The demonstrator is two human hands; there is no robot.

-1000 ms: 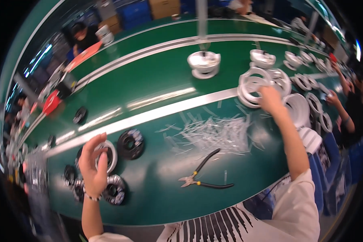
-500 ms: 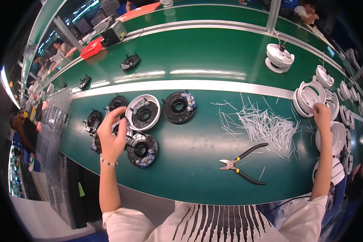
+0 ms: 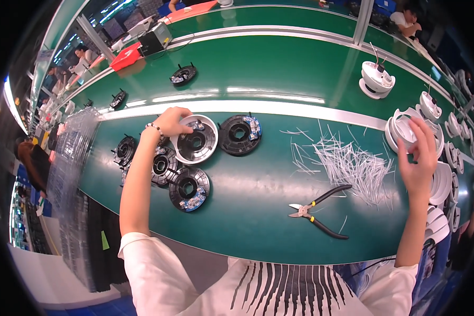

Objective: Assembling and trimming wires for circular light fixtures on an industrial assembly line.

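White round ring-shaped housing (image 3: 215,149) noted left of centre on the green worktop (image 3: 258,216), with a black disc-shaped part (image 3: 206,145) seated inside it. Its upper left rim is overlapped by the left hand (image 3: 175,123), fingers bent, thumb laid over toward the inside; whether the rim is pinched cannot be told, the contact being partly hidden. A dark beaded bracelet (image 3: 154,127) is worn on that wrist. Just right of the housing, a black round disc with a blue circuit board (image 3: 236,145) is seen; below, a similar black board-bearing disc (image 3: 199,182) is laid, with more black discs (image 3: 164,164) grouped to the left, partly hidden by the forearm. Right of centre, a loose heap of thin whitish strips (image 3: 353,166) is spread; in front of it, cutting pliers with black, yellow-banded handles (image 3: 303,211) are laid with jaws apart. At far right, the right hand (image 3: 417,152) is held at stacked white rings (image 3: 390,138), thumb and fingers spread; contact cannot be told. Beyond the pale metal strip (image 3: 300,114), a white domed part with wires (image 3: 378,80) is stood.
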